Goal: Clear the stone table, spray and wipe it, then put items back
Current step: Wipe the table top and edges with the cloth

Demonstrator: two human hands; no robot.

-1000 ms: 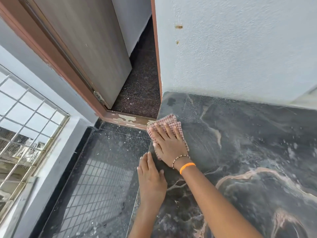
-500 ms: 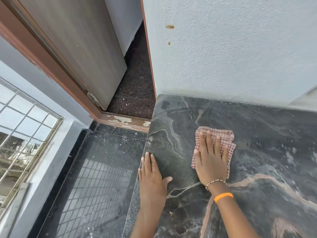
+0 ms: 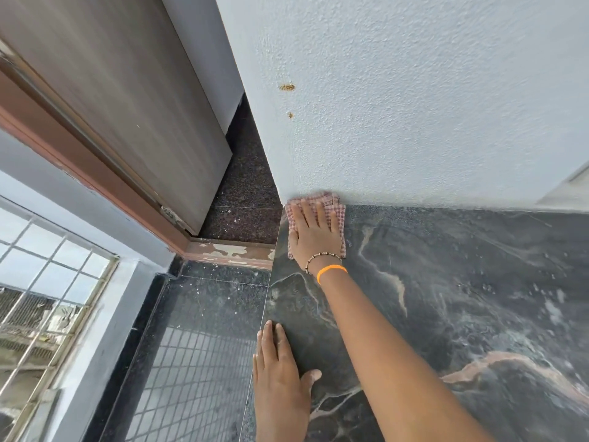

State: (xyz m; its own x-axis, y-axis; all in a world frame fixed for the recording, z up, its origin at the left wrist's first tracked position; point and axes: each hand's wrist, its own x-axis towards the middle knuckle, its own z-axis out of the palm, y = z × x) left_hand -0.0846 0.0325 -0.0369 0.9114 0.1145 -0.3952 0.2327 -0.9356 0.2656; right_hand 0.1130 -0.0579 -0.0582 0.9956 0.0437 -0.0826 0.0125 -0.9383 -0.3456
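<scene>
The dark stone table point(image 3: 462, 298) with pale veins fills the right and lower part of the head view. A folded pink checked cloth point(image 3: 339, 215) lies at the table's far left corner, against the wall. My right hand point(image 3: 315, 236) presses flat on the cloth with straight fingers; it wears a bead bracelet and an orange band. Palm down on the table's left edge, nearer to me, rests my left hand point(image 3: 280, 374) with its fingers straight. No other items show on the stone.
A rough white wall point(image 3: 414, 106) rises directly behind the table. To the left are a grey-brown door point(image 3: 127, 100), its brown frame, a peeling threshold point(image 3: 229, 252) and a dark floor point(image 3: 197, 346). A barred window point(image 3: 41, 298) sits at far left.
My right hand slid the cloth from the table's left edge rightward to its middle, then up into the far left corner by the wall. My left hand stayed on the left edge.
</scene>
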